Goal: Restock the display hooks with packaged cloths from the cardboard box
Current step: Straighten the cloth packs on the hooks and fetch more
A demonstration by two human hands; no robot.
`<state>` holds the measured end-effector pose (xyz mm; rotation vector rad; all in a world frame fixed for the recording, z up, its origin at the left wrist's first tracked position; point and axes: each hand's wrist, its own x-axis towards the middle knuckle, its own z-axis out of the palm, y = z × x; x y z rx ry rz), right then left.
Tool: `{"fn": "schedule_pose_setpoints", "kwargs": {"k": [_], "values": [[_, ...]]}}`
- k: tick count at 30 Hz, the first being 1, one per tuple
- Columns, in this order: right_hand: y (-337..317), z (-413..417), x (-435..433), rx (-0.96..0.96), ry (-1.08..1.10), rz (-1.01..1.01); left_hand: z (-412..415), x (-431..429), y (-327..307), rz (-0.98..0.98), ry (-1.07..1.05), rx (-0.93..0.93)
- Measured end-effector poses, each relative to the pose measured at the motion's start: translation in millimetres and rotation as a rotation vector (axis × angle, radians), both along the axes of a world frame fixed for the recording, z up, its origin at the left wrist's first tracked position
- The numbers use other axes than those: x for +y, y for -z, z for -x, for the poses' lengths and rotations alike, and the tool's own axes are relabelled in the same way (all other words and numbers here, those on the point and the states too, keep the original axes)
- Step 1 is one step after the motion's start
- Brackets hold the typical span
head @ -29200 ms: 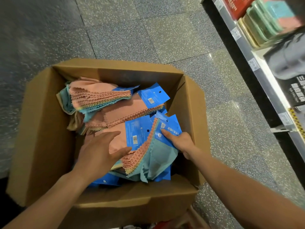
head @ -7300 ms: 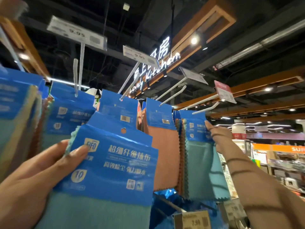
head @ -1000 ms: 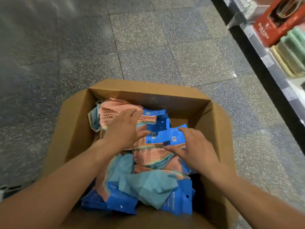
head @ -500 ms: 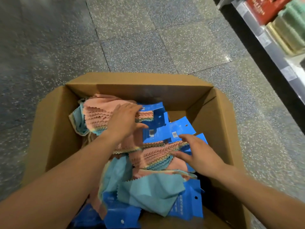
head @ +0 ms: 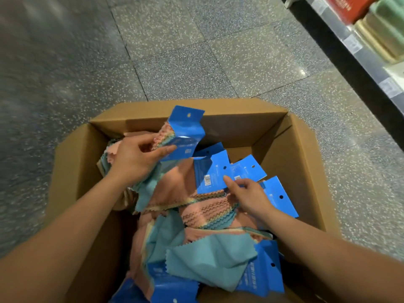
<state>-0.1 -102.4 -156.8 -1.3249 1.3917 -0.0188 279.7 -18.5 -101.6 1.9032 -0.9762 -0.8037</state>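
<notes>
Left hand point(head: 135, 159) is gripping a pack of peach and teal zigzag-edged cloths with a blue card header point(head: 185, 132), fingers and thumb curling round the cloth stack just under the card and holding it up over the far-left of the pile. Right hand point(head: 249, 197) is resting on a second blue-headed cloth pack with a white barcode sticker point(head: 209, 176). The index fingertip is touching the card with the thumb hovering close, and it isn't pinching anything as far as I can tell. If I were doing this pick, I'd be pinching that second one by the stiff header rather than the floppy cloth, and stacking both with the punch holes lining up so they're sliding straight onto a hook. The open brown cardboard box point(head: 306, 160) is sitting on speckled grey floor tiles point(head: 196, 62) and holding a messy heap of these packs, blue headers mostly showing on the right, loose teal corners flopping nearest the camera. The display hooks aren't showing here.
</notes>
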Motion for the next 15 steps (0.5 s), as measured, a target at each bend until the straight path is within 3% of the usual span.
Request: {"fn": "schedule_pose_setpoints", "kwargs": {"k": [3, 7, 11, 15], "values": [[-2, -7, 3, -0.080, 0.060, -0.026, -5, 11, -25, 0.067, -0.110, 0.249], [4, -16, 3, 0.004, 0.116, -0.034, -23, 30, -46, 0.065, -0.234, 0.358], [5, -25, 11, -0.038, 0.131, -0.143, -30, 50, -61, 0.077, -0.390, 0.540], [13, -32, 17, -0.058, 0.225, -0.142, -24, 68, -74, 0.083, -0.465, 0.599]]}}
